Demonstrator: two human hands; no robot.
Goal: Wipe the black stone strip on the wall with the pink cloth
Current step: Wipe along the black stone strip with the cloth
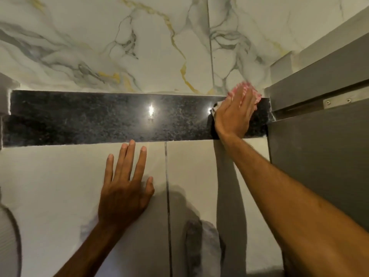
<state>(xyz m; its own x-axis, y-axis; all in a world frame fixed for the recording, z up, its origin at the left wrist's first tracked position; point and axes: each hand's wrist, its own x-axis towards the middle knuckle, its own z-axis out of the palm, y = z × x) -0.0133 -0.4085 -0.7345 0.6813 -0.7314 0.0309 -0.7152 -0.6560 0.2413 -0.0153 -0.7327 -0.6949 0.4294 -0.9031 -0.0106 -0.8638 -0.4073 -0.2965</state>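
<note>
Both hands lie flat: right hand (234, 114) presses pink cloth (252, 92) on black stone strip (99, 118).

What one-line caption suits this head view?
Right hand presses pink cloth flat on black stone strip's right end; left hand braces on tile below.

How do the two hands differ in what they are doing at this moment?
The right hand presses the pink cloth against the right end of the black stone strip; the left hand holds nothing. The right hand sits on the strip, the left hand below it on the pale tile. Both lie flat with fingers extended against the wall.
</note>
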